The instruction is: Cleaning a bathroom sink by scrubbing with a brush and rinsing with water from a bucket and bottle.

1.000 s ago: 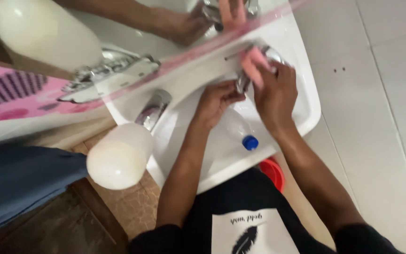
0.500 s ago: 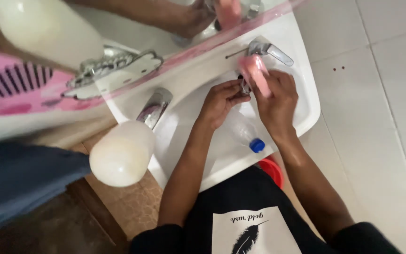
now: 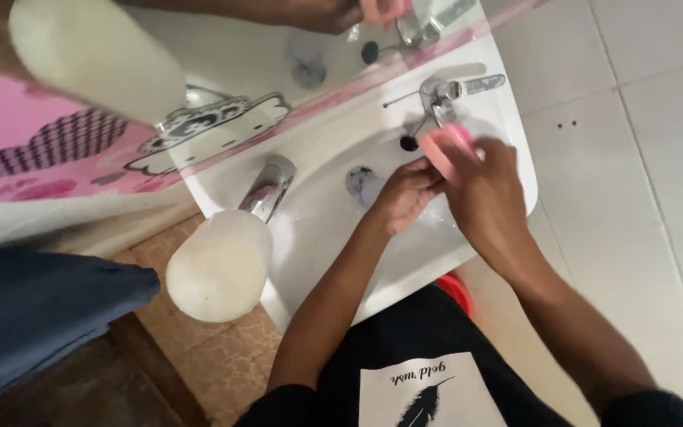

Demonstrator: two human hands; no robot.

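- Head view, looking down: a white washbasin (image 3: 507,170) fills the middle, fixed to a wall with a mirror (image 3: 223,55) above it that doubles the scene.
- White tiled wall or floor (image 3: 642,158) lies on the right; a pale frosted lamp globe (image 3: 219,265) hangs just left of the basin, partly in front of a second chrome tap (image 3: 266,186) at the basin's left edge.
- Both bare forearms reach up from the lower edge and meet over the bowl, right of the drain (image 3: 360,179).
- Right hand (image 3: 488,194) is the nearer one to the chrome mixer tap (image 3: 444,91). Its fingers are closed around a pink sponge (image 3: 446,150), which sticks out past the fingertips toward the tap.
- Sponge's long axis runs slantwise, from upper right down to lower left; its upper end sits just below the tap's base, apart from it.
- Left hand (image 3: 405,194) is curled beside the sponge's lower end, touching the right hand; whether it grips anything I cannot tell.
- Small dark overflow hole (image 3: 409,144) lies just left of the sponge.
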